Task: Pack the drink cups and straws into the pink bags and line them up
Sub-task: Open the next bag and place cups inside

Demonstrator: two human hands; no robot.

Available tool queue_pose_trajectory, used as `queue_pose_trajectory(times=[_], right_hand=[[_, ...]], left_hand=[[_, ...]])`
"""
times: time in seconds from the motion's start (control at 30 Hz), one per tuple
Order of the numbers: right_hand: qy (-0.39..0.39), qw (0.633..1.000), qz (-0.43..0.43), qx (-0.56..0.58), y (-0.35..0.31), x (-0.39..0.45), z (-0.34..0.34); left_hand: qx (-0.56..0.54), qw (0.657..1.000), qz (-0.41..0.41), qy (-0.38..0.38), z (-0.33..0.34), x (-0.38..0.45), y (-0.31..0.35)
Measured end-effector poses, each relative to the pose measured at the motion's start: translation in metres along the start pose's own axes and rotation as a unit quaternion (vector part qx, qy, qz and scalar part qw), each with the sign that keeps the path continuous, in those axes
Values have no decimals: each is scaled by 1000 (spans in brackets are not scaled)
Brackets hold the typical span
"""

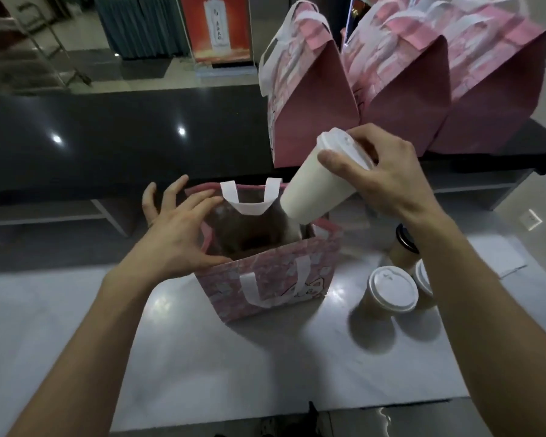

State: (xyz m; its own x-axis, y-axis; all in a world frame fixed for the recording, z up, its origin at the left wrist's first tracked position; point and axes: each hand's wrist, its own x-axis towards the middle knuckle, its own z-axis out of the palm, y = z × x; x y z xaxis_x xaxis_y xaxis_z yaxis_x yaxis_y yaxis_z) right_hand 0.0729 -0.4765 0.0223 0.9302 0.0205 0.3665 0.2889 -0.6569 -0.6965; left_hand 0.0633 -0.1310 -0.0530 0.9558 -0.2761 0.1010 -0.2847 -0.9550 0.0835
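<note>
Right hand (382, 175) around smooth tapered cup (316, 190)

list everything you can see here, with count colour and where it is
open bag: 1, pink with white handles, on the pale table in front of the person
held cup: 1, white with white lid, tilted, its base at the open bag's mouth
standing cups: 3 at least, right of the open bag; two white lids, one black lid
packed bags: 3 in view, pink with white handles, in a row on the dark counter, far right
table: 1, pale grey
dark counter: 1, black, glossy, behind the table
poster: 1, orange-red, background
straws: none that I can make out
left hand: fingers spread, at the bag's left rim
right hand: grips the held cup near its lid
</note>
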Motion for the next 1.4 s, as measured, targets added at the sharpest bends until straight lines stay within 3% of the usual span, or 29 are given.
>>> queue_pose_trajectory(times=[0.1, 0.23, 0.33, 0.5, 0.9, 1.2, 1.4], right_hand=[[-80, 996, -20, 13, -6, 0, 18], [-207, 977, -43, -28, -12, 3, 39], [-315, 944, -57, -75, -20, 8, 55], [-409, 879, -115, -215, -26, 13, 105], [-497, 782, -170, -337, -7, 22, 210], [-509, 794, -160, -291, -1, 8, 226], [-504, 803, -109, -301, -18, 9, 184]], left_hand=[[-76, 994, -6, -73, 2, 0, -1], [-172, 979, -30, -104, 4, -4, -4], [-214, 969, -27, -121, 6, -3, -9], [-229, 963, -17, -141, 5, -3, -11], [-222, 967, 57, -108, 6, -11, -20], [-223, 967, 87, -85, 10, -11, -16], [-130, 986, 100, -23, 2, -3, -14]])
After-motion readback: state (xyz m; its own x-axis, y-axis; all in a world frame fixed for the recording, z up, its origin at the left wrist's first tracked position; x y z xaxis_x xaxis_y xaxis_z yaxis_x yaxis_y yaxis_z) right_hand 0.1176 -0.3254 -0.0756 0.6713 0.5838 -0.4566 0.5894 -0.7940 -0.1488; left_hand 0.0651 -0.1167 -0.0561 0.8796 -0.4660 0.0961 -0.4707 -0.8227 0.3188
